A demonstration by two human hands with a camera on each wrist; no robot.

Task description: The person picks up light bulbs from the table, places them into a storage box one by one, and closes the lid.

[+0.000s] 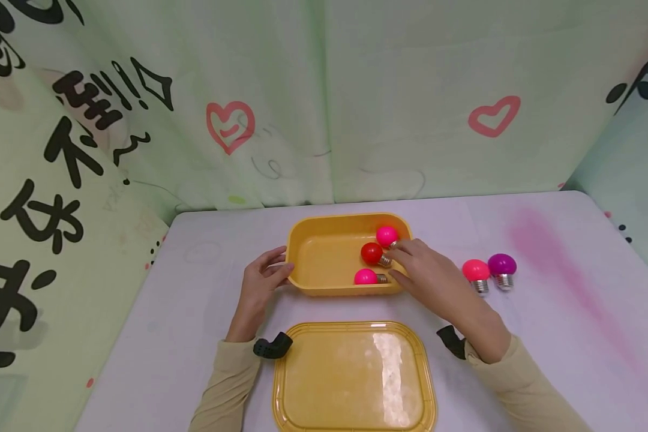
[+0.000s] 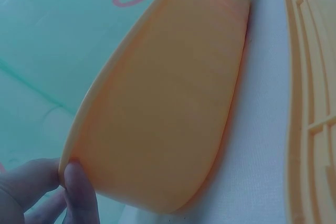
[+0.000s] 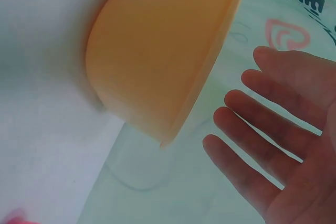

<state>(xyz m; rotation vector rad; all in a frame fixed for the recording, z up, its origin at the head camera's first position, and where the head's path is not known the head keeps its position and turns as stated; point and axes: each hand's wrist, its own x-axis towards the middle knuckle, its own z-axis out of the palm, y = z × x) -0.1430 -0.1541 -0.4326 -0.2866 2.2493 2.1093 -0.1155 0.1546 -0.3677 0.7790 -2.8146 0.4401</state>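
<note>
A yellow plastic container (image 1: 324, 290) stands at the middle of the table. Inside it lie a pink light bulb (image 1: 386, 235), a red light bulb (image 1: 371, 253) and another pink light bulb (image 1: 365, 276), all toward the right end. My left hand (image 1: 258, 294) pinches the container's left rim, the thumb on the outer wall, as the left wrist view shows. Over the right end hovers my right hand (image 1: 434, 279); in the right wrist view its fingers (image 3: 262, 121) are straight and spread, with nothing held. That hand partly covers the bulbs' bases and the container's right wall.
Right of the container, a pinkish-red bulb (image 1: 476, 270) and a purple bulb (image 1: 502, 264) stand side by side, metal bases toward me. A yellow lid (image 1: 345, 378) lies flat in front of the container. A printed curtain (image 1: 399, 120) hangs behind the table.
</note>
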